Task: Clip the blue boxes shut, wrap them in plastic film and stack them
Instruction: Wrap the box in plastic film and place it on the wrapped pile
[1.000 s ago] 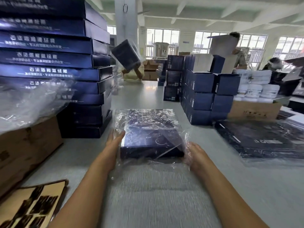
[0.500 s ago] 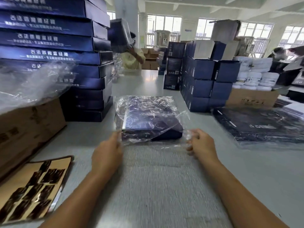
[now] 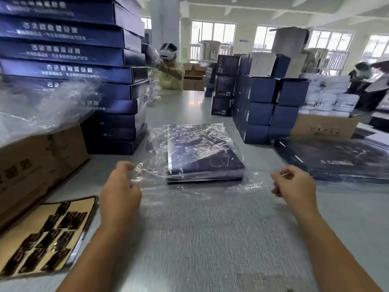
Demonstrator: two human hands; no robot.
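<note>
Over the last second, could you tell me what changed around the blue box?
The left hand and right hand came off the blue box, drew back and apart, and now pinch the plastic film at its near edge. The box stayed flat on the table.

crinkled glossy plastic film (image 3: 190, 142), matt blue cardboard box (image 3: 212, 163), smooth grey table (image 3: 189, 106)

This is a packing floor in a factory or warehouse. A long grey table (image 3: 189, 102) runs down a big hall with a white pillar (image 3: 165, 20), bare ceiling beams (image 3: 263, 7) and rows of tall windows (image 3: 212, 36). Flat blue boxes (image 3: 71, 66) are stacked high along the table's left edge. Toward its right edge stand piled cube boxes (image 3: 263, 106), a brown carton (image 3: 324, 127) and white tubs (image 3: 328, 100). Plastic film (image 3: 42, 110) is heaped near the left corner, and another worker (image 3: 170, 68) packs at the far end.
</note>
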